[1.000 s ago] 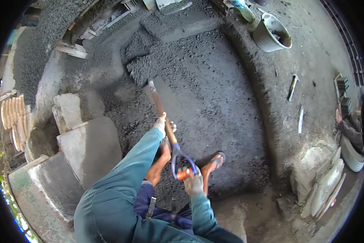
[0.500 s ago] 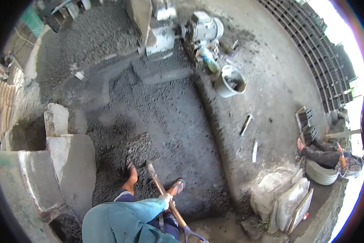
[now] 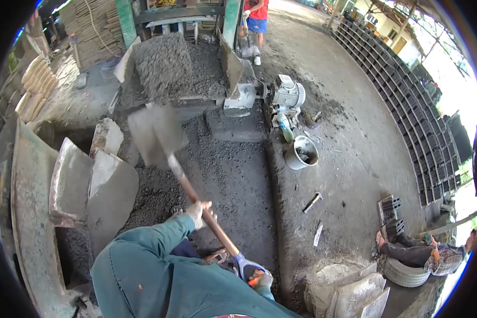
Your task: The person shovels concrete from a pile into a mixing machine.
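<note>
Head view, left hand (image 3: pixel 197 213) clasping wooden shovel shaft (image 3: pixel 223 238), right hand (image 3: pixel 265 280) clasping looped handle (image 3: pixel 241 263)

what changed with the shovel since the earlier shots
The long wooden-shafted shovel has swung forward, away from the feet; its load of dark grey gritty mix has left the metal blade, flung ahead. The gloved left hand still grips the shaft, the gloved right hand the purple handle. The round grey bucket stayed put.
</note>
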Available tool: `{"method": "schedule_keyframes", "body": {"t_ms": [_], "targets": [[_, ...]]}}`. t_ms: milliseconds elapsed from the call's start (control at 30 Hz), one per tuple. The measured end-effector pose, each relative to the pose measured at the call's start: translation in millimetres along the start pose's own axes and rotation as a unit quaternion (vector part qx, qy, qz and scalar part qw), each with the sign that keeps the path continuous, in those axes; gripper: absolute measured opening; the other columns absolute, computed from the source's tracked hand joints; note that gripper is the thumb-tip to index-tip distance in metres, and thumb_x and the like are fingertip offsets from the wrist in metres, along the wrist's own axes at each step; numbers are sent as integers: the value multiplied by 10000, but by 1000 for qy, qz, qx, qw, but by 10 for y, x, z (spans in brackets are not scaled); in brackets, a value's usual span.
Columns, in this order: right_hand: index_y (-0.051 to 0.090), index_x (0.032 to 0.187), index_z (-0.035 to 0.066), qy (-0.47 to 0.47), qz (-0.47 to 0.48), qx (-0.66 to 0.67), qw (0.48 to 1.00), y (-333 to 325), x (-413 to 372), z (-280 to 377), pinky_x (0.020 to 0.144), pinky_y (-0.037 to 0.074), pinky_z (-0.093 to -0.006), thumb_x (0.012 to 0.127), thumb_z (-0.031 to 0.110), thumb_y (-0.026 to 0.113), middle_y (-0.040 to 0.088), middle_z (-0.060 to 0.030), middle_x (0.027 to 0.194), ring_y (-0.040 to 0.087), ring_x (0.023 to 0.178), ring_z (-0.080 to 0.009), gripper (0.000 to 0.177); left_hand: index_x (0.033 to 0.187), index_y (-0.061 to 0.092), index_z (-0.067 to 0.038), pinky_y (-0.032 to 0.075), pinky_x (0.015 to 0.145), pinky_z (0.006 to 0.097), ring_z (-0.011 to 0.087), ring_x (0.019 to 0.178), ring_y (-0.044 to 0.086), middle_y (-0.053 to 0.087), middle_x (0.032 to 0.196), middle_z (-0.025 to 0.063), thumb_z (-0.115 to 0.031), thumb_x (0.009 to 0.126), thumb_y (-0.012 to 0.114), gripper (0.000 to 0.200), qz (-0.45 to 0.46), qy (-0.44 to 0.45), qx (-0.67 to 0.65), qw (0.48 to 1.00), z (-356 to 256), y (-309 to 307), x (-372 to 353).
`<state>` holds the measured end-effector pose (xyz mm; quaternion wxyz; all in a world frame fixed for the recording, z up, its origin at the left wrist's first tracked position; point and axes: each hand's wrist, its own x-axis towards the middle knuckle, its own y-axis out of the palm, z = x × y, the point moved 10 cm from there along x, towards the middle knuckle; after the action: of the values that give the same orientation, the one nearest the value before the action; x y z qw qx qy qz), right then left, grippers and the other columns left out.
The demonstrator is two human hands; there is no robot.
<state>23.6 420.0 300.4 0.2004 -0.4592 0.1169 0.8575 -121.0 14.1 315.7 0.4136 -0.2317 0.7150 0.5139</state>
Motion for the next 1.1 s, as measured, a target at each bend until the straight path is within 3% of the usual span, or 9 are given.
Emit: {"method": "schedule_keyframes", "body": {"t_ms": [167, 333, 367, 433, 567, 667, 833, 1000, 1100], "targets": [[588, 844, -73, -101, 28, -78, 991, -225, -157, 901, 373, 461, -430, 711, -92, 622, 554, -150, 577, 535, 412, -281, 139, 939, 463, -95, 507, 698, 572, 316, 697, 543, 462, 794, 130, -105, 859, 616, 172, -152, 24, -89, 984, 708, -914, -361], [578, 1123, -22, -218, 249, -252, 910, 1584, -518, 2193, 425, 476, -345, 776, -62, 656, 617, -108, 723, 588, 500, -195, 359, 926, 543, -120, 542, 704, 455, 277, 683, 572, 530, 799, 82, -213, 868, 552, 110, -190, 54, -281, 939, 533, -1260, -380], [565, 1173, -14, -240, 282, -316, 873, 2030, -635, 2367, 452, 497, -347, 799, -66, 628, 609, -100, 722, 596, 527, -187, 383, 842, 532, -168, 538, 727, 422, 197, 625, 478, 434, 723, 4, -162, 871, 567, 45, -107, 46, -350, 930, 436, -1399, -83], [553, 1200, -10, -275, 384, -352, 808, 2867, -929, 2546, 501, 507, -330, 835, -45, 612, 601, -81, 698, 590, 540, -172, 371, 790, 479, -147, 504, 795, 401, 201, 673, 488, 464, 731, 5, -206, 872, 562, 130, -64, 52, -399, 913, 181, -1261, -234], [565, 1185, -36, -240, 470, -399, 750, 3985, -1446, 2403, 560, 510, -299, 825, -7, 646, 604, -69, 695, 591, 583, -143, 370, 1127, 441, -75, 454, 983, 500, 297, 1041, 562, 477, 1054, 71, -166, 820, 643, 379, -50, 97, -486, 867, -13, -1614, -158], [578, 1186, -39, -182, 484, -439, 735, 4371, -1454, 2178, 598, 526, -282, 807, -7, 652, 631, -73, 756, 617, 624, -135, 387, 909, 472, -48, 532, 700, 414, 253, 642, 508, 476, 755, 57, -149, 766, 591, 212, -68, 86, -565, 818, -37, -1495, -381], [575, 1235, -28, -102, 482, -470, 733, 4680, -821, 2018, 629, 547, -276, 794, 12, 681, 649, -85, 818, 635, 661, -136, 455, 871, 456, -65, 540, 690, 447, 258, 647, 535, 508, 751, 65, -158, 764, 581, 190, -191, 118, -574, 787, 133, -1681, -378], [577, 1252, -32, -56, 443, -532, 719, 4793, -11, 2112, 668, 560, -286, 794, 15, 691, 657, -81, 854, 650, 743, -148, 475, 789, 482, -85, 527, 728, 514, 286, 614, 549, 516, 665, 81, -147, 765, 587, 124, -123, 197, -630, 741, 130, -1589, -280], [580, 1079, -9, -19, 435, -510, 741, 4659, 973, 2022, 544, 534, -341, 820, -11, 649, 594, -87, 754, 593, 608, -188, 268, 739, 487, -91, 527, 720, 512, 309, 589, 552, 551, 636, 105, -158, 798, 620, 160, -125, 241, -652, 708, 194, -1622, -21]]}}
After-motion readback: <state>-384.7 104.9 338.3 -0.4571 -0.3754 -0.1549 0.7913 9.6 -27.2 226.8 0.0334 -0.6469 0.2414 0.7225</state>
